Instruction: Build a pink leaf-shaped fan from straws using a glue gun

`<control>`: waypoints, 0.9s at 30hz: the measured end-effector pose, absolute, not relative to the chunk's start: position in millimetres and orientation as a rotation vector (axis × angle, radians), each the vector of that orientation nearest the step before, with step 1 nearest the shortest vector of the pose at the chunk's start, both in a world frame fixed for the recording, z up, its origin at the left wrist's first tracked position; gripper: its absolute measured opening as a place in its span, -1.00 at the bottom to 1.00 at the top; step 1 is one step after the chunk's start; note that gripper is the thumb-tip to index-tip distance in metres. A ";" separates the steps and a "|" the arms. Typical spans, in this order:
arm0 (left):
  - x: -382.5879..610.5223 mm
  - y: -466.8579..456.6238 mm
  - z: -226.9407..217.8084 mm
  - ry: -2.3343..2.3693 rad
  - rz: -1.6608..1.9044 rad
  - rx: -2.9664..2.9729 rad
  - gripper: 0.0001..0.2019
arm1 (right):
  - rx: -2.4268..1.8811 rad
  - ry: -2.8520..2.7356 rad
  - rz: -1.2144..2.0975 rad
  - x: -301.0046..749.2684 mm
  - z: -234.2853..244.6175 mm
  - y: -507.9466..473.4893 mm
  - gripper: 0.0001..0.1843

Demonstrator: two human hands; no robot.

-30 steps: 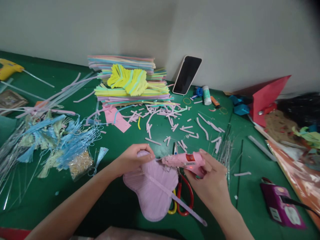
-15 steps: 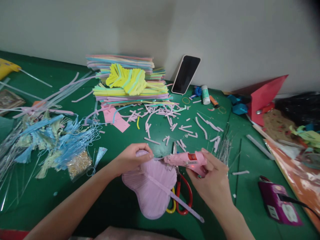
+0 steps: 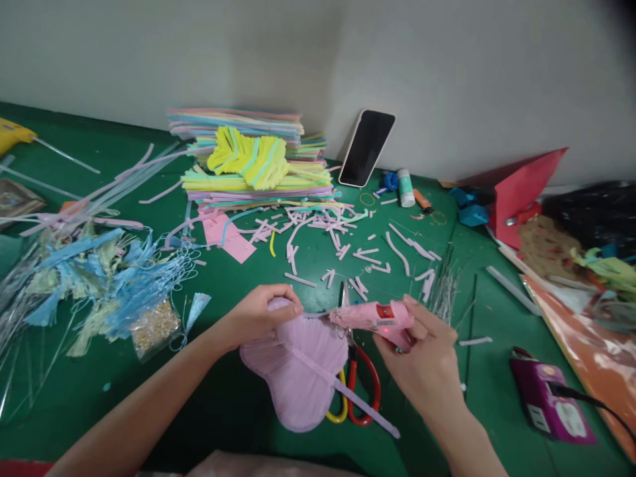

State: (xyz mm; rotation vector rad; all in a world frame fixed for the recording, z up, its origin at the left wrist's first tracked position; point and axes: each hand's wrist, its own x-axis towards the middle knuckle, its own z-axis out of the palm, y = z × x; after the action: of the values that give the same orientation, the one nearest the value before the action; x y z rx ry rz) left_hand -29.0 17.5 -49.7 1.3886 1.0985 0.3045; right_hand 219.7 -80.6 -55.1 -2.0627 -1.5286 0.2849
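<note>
A lilac fan-like piece made of pipe cleaners [image 3: 303,384], with a thin stem slanting down to the right, hangs from my left hand [image 3: 265,315]. My left thumb and fingers pinch its top edge. My right hand [image 3: 422,351] is wrapped round the handle of a pink hot glue gun [image 3: 368,317], whose nozzle points left at the piece's upper right edge. Whether the nozzle touches the edge I cannot tell. Scissors with red and yellow handles [image 3: 365,391] lie on the table, partly hidden behind the piece and the gun.
Bundled pipe cleaners [image 3: 248,189] and a leaning phone [image 3: 366,147] stand by the wall. Lilac offcuts [image 3: 338,238] litter the green table [image 3: 233,404]. Blue tassels [image 3: 134,278] and a bag of beads [image 3: 155,328] lie left; a purple power block [image 3: 551,401] sits right, wires [image 3: 444,291] nearer.
The glue gun's nozzle has shifted slightly to the right along the piece's edge. My left hand keeps its pinch. The whole view has drifted a little.
</note>
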 end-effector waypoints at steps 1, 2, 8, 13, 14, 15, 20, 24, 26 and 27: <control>-29.0 17.5 -50.0 1.099 0.305 1.390 -0.86 | -2.070 -1.520 0.294 218.8 -54.3 -81.2 -0.53; -29.0 17.5 -50.3 1.098 0.305 1.393 -0.86 | -2.076 -1.510 0.308 217.6 -53.0 -81.7 -0.52; -29.4 17.2 -51.2 1.104 0.299 1.400 -0.84 | -2.129 -1.470 0.313 213.3 -45.8 -82.8 -0.51; -29.2 17.3 -50.5 1.111 0.302 1.411 -0.85 | -2.115 -1.500 0.271 217.5 -50.1 -85.5 -0.52; -29.3 17.4 -50.4 1.110 0.300 1.411 -0.85 | -2.111 -1.508 0.264 218.5 -51.4 -86.4 -0.51; -29.4 17.5 -50.4 1.109 0.301 1.410 -0.85 | -2.106 -1.518 0.260 219.5 -52.7 -87.4 -0.49; -30.6 17.5 -52.3 1.107 0.295 1.415 -0.82 | -2.085 -1.540 0.263 225.7 -57.6 -90.6 -0.44; -31.4 16.9 -53.5 1.100 0.307 1.417 -0.85 | -2.107 -1.540 0.238 228.2 -56.8 -90.9 -0.46; -31.4 16.9 -52.9 1.105 0.308 1.423 -0.85 | -2.131 -1.540 0.203 227.1 -54.7 -91.2 -0.49; -31.3 17.0 -52.3 1.109 0.303 1.429 -0.83 | -2.140 -1.538 0.192 226.2 -53.6 -91.4 -0.49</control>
State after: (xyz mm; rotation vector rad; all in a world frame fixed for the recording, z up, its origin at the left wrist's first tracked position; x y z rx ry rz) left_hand -31.3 17.0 -52.3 1.4295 1.1090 0.3033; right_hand 226.2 -91.4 -53.6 -2.1400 -1.5375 0.1918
